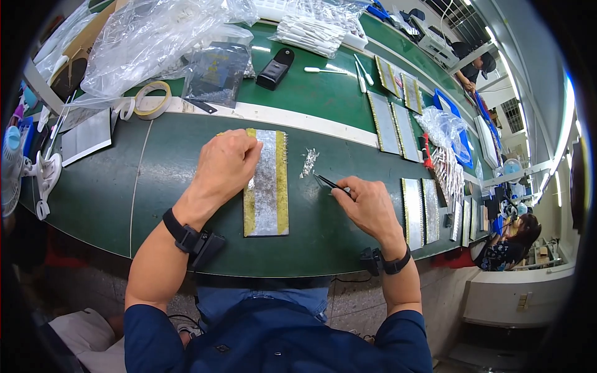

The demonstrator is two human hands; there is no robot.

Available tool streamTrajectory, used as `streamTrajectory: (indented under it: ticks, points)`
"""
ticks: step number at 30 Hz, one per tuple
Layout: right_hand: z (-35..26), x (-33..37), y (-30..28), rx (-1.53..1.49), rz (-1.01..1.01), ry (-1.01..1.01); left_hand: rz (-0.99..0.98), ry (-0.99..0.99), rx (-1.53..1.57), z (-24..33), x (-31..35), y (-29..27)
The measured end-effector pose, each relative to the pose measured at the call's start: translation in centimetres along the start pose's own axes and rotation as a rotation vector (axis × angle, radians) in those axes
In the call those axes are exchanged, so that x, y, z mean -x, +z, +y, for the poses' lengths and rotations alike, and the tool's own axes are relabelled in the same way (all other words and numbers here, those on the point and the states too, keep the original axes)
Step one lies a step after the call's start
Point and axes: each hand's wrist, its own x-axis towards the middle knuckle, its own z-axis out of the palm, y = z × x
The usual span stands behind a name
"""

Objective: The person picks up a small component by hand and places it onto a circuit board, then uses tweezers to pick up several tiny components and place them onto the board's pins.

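A grey metal plate with yellow tape-like bands down its long sides (266, 202) lies flat in front of me. Small teeth-like pieces line the upper part of its right edge. My left hand (225, 160) rests over the plate's upper left side, fingers curled closed; whatever they pinch is hidden beneath the hand. Dark tweezers (329, 183) are gripped in my right hand (368, 206), to the right of the plate. Their tips point at a small heap of tiny silvery pieces (309, 163) on the green tabletop, close to its lower end.
Similar plates (413, 211) lie to the right, more (387, 121) farther back. A tape roll (153, 101), black pouch (275, 68), plastic bags (155, 43), white swabs (311, 34) and a blue tray (457, 127) surround the work area. Other people sit along the right.
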Motion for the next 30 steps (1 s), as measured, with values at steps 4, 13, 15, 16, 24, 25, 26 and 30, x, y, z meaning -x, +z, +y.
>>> streamTrajectory:
  ticks: [4,13,15,16,24,25,26,30]
  points:
    - [0.9,-0.2,0.7,0.065,0.057,-0.129,-0.002,0.003,0.002,0.0,0.0,0.0]
    - [0.1,-2.1,0.2,0.22,0.191,-0.468,0.07,0.064,0.044,-0.6,0.1,0.7]
    - [0.0,-2.6,0.7,0.225,0.196,-0.496,0.072,0.061,0.039,-0.6,0.1,0.8]
    - [0.0,-2.9,0.9,0.234,0.201,-0.517,0.07,0.062,0.04,-0.6,0.0,0.8]
    - [0.3,-3.5,1.8,0.238,0.206,-0.547,0.033,0.065,0.015,-0.4,-0.1,0.5]
    - [0.3,-3.5,1.9,0.236,0.211,-0.549,0.035,0.067,0.02,-0.4,-0.1,0.5]
    - [0.3,-3.6,1.9,0.232,0.211,-0.547,0.031,0.066,0.017,-0.4,-0.1,0.5]
    - [0.4,-3.6,2.1,0.234,0.197,-0.558,0.031,0.063,0.019,-0.4,-0.2,0.6]
